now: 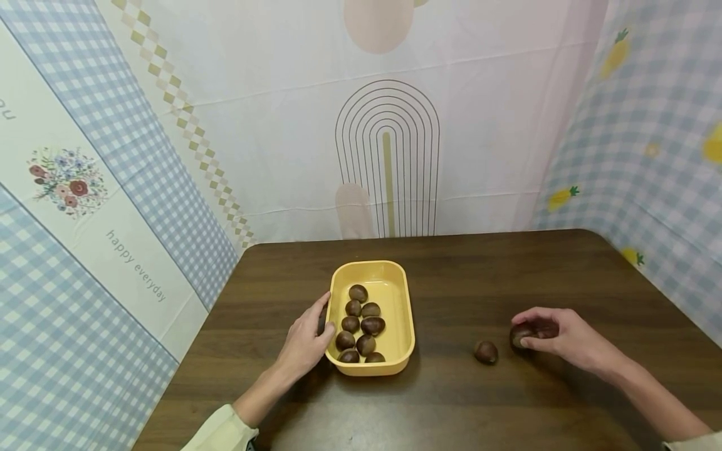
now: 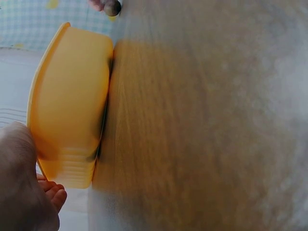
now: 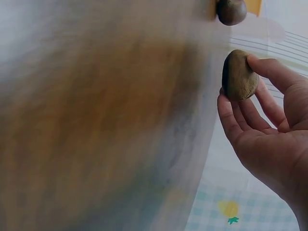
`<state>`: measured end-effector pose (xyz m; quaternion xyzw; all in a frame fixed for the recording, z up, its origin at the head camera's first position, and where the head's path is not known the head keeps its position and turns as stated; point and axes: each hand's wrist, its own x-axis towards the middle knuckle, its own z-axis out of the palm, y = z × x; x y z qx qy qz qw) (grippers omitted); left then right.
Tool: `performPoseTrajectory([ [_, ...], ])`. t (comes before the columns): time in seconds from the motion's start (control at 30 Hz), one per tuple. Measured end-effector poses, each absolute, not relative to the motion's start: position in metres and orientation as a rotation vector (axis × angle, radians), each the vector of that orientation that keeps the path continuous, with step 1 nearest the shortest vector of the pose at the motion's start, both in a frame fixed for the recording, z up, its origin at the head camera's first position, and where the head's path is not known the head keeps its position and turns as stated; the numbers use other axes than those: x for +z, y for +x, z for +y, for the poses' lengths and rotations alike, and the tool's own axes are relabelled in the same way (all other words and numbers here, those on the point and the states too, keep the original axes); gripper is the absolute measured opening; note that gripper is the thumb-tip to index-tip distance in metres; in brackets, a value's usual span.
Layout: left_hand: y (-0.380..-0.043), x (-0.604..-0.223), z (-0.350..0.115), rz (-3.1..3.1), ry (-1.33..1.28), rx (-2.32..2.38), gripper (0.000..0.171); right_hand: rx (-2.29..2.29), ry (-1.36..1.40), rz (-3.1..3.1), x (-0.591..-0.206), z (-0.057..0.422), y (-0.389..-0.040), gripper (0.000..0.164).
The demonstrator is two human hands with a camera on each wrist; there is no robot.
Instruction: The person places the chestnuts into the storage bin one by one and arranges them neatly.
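Observation:
A yellow tray (image 1: 399, 362) with rounded corners holds several brown chestnuts (image 1: 372, 326), mostly along its left side. My left hand (image 1: 304, 341) grips the tray's left rim, its thumb and index fingertip right at the edge. In the left wrist view, fingertips (image 2: 55, 195) show beside the tray's outer wall (image 2: 72, 96). To the right, my right hand (image 1: 570, 341) pinches a chestnut (image 3: 240, 77) between thumb and fingers, close over the table. Another chestnut (image 1: 486, 352) lies on the table just left of that hand.
The dark wooden table (image 1: 451, 413) has rounded back corners. A pale cloth (image 1: 282, 156) with printed arches hangs behind it. Blue checked cloths (image 1: 665, 156) hang at both sides, close to the table's edges.

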<state>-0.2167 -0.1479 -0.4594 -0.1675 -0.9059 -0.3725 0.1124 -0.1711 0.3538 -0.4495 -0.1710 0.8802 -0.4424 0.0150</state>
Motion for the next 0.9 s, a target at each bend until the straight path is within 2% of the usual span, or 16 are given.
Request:
performPoseTrajectory([
  [0.43,-0.216,-0.459,-0.148,-2.660,-0.487,-1.087,0.064,-1.380,-0.527,2.807,-0.421,0.325,-0.199,0.032],
  [0.9,-0.216,-0.460,-0.147,-2.663,-0.479,-1.092,0.063,-1.413,-0.600,2.770,-0.400,0.266,-0.242,0.030],
])
